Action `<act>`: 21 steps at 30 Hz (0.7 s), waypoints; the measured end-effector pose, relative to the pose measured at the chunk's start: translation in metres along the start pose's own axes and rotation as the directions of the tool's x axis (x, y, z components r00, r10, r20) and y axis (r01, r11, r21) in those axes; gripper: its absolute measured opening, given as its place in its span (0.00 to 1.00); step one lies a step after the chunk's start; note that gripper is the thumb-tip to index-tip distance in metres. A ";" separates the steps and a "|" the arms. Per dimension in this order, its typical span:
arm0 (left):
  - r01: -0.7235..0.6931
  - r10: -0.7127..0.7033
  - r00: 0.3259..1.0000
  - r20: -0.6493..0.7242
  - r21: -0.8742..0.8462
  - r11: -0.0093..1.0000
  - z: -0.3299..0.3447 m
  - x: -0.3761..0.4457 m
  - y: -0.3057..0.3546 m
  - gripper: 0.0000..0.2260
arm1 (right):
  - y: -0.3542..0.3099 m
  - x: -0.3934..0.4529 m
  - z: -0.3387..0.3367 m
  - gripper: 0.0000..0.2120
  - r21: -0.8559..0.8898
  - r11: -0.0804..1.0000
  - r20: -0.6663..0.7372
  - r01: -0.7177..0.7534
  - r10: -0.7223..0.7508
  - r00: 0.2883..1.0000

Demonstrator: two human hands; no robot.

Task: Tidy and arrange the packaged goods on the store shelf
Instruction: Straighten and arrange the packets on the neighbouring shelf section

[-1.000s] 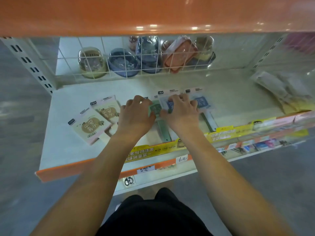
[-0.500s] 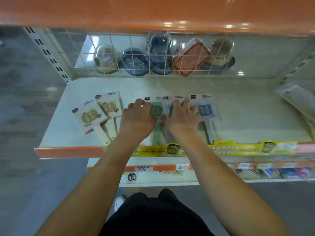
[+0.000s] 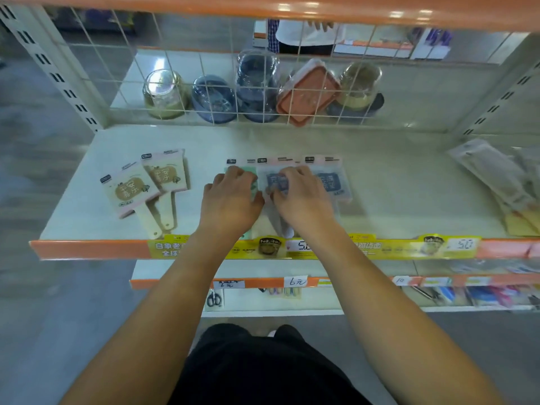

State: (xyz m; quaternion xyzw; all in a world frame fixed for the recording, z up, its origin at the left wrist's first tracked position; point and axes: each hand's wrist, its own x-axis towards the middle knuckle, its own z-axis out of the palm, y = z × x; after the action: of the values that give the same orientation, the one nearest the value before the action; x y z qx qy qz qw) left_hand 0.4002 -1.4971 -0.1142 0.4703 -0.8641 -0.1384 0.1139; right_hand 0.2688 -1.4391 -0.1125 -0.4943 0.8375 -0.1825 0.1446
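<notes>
Jars [image 3: 164,93] and lidded tubs [image 3: 306,93] ranged behind wire grid [image 3: 117,68], left hand [image 3: 230,200] laid flat, fingers spread, on green packet [image 3: 253,187], right hand [image 3: 304,197] likewise pressed on blue packet [image 3: 276,181], nothing gripped.

The left hand [image 3: 230,200] hides most of the green pack [image 3: 253,187]. The right hand [image 3: 302,197] covers the lower part of the blue pack [image 3: 276,178]. The clear bags [image 3: 496,176] on the right are blurry and cut off by the edge.
</notes>
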 end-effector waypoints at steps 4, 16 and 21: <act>-0.047 0.048 0.999 0.013 -0.020 0.999 0.000 0.008 0.003 0.16 | 0.007 -0.005 -0.004 0.12 0.006 1.000 -0.136 -0.015 0.015 0.991; -0.154 0.168 0.978 0.123 -0.112 0.982 0.017 0.033 0.027 0.15 | 0.057 -0.013 -0.018 0.13 -0.004 0.984 -0.293 -0.176 0.167 0.941; -0.157 0.164 0.978 0.131 -0.059 0.986 0.025 0.033 0.036 0.16 | 0.064 -0.004 -0.015 0.16 -0.025 0.986 -0.232 -0.162 0.152 0.961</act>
State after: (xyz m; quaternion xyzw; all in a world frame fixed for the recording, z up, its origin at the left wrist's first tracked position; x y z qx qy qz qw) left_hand 0.3470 -1.5028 -0.1226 0.3858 -0.9013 -0.1814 0.0770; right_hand 0.2144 -1.4044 -0.1277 -0.4049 0.8890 -0.2080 0.0499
